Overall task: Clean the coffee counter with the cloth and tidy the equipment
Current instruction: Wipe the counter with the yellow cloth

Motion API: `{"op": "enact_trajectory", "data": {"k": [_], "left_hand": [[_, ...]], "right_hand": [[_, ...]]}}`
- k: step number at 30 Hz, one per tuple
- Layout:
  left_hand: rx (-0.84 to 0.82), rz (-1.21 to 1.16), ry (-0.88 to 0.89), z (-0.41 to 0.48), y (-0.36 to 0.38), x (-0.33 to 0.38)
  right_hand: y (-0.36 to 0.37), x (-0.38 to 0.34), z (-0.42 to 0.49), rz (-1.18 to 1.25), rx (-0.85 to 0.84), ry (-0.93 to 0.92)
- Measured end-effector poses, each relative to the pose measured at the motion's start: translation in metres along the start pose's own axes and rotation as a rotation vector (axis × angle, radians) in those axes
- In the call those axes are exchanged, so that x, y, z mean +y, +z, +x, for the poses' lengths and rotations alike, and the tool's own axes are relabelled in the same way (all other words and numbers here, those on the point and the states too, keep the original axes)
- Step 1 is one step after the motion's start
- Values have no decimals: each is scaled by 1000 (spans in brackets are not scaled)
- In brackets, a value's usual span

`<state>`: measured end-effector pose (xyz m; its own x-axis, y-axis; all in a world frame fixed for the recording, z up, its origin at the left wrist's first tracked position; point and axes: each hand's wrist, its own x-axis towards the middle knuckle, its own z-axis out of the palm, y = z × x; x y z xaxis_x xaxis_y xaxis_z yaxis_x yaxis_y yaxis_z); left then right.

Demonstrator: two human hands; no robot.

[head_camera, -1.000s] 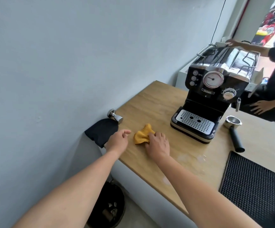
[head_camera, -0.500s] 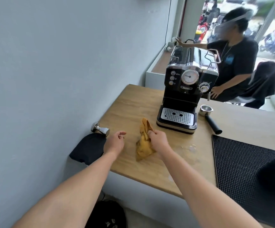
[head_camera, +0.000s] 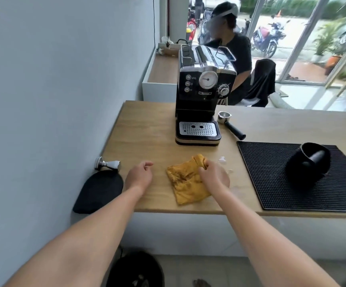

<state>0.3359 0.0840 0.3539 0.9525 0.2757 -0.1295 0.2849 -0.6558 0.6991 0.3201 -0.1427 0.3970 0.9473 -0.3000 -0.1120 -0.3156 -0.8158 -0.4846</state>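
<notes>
A yellow cloth (head_camera: 185, 184) lies spread on the wooden counter (head_camera: 147, 129) near its front edge. My right hand (head_camera: 213, 176) grips the cloth's upper right corner, bunching it. To the left of the cloth, my left hand (head_camera: 140, 176) hovers over the wood with loosely curled fingers, holding nothing. Small wet spots (head_camera: 222, 160) show on the wood just right of my right hand. A black espresso machine (head_camera: 203, 96) stands behind the cloth. Beside the machine's right side lies a portafilter (head_camera: 230, 124).
A metal tamper (head_camera: 107, 163) lies on its side at the counter's left edge, above a black pad (head_camera: 99, 191). A black ribbed mat (head_camera: 271, 183) holds a black knock box (head_camera: 307, 162) at right. A person sits behind the machine. A dark bin (head_camera: 135, 270) stands on the floor.
The cloth went from a small bunch to spread flat, and my right hand drew it rightward and nearer the front edge. The head camera swung right, showing the mat and knock box.
</notes>
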Motion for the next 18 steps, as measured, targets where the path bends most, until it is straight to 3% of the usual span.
{"op": "enact_trajectory", "data": {"k": [5, 12, 18], "left_hand": [[-40, -5, 23, 2, -2, -4], [-78, -19, 8, 3, -8, -4], [-100, -19, 9, 7, -9, -6]], "right_hand": [[7, -34, -18, -203, 66, -230], [57, -65, -38, -376, -196, -272], [74, -43, -36, -483, -15, -337]]}}
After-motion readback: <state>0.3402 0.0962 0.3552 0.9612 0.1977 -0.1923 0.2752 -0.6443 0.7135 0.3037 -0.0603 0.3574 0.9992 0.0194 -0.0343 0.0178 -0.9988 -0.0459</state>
